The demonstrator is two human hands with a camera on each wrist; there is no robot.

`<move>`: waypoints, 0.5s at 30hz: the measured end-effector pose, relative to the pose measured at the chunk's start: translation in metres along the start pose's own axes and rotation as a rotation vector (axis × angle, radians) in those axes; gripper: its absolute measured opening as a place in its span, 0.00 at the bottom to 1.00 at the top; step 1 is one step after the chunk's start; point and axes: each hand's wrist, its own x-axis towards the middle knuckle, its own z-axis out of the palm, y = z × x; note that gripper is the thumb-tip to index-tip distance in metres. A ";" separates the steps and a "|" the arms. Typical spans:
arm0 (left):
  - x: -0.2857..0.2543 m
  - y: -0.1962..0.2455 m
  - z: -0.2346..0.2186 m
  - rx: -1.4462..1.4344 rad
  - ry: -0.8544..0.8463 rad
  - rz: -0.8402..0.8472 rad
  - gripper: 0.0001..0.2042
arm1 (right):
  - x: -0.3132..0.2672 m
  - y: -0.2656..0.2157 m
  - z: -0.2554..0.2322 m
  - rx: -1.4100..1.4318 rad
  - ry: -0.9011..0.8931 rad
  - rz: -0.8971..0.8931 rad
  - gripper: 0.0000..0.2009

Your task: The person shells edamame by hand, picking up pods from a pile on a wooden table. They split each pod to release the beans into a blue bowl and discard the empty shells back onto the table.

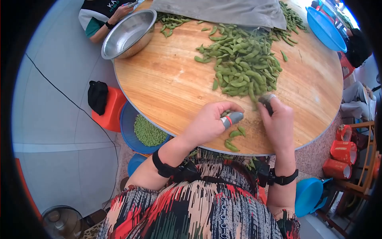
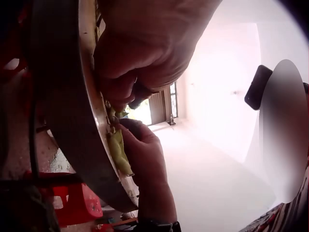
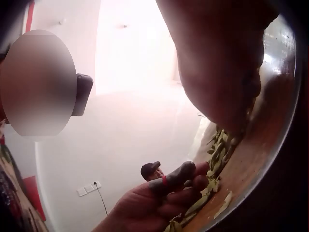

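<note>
A heap of green pods [image 1: 242, 59] lies on the round wooden table [image 1: 159, 87]. Just below it, my left hand [image 1: 211, 121] has curled fingers round something small and green; its thumb wears a grey cover with a red band. At the heap's near edge my right hand [image 1: 280, 123] pinches the lower end of a pod [image 1: 252, 91], a dark cover on its thumb. Loose pods [image 1: 231, 145] lie between my hands and the table edge. The left wrist view shows my right hand [image 2: 152, 159] beside a pod [image 2: 118, 152]; the right wrist view shows my left hand [image 3: 159, 203] beside pods.
A metal bowl [image 1: 129, 34] stands at the table's left edge, near another person's arm. Grey cloth [image 1: 223, 12] covers the far side. A blue basket [image 1: 326, 30] is at the far right. Below left, a blue tub [image 1: 126, 125] holds shelled beans beside a red stool [image 1: 107, 115].
</note>
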 end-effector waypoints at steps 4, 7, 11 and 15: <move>0.001 0.009 0.015 -0.144 0.064 -0.071 0.12 | -0.007 -0.008 -0.008 0.412 0.063 0.094 0.08; 0.007 -0.001 0.017 -0.517 -0.033 -0.021 0.10 | -0.018 -0.017 -0.009 0.713 -0.097 0.190 0.07; 0.006 -0.004 0.019 -0.659 0.012 0.048 0.07 | -0.024 -0.030 -0.013 1.062 -0.323 0.380 0.07; 0.000 0.005 0.020 -0.727 0.012 0.098 0.04 | -0.034 -0.029 -0.008 1.407 -0.402 0.435 0.07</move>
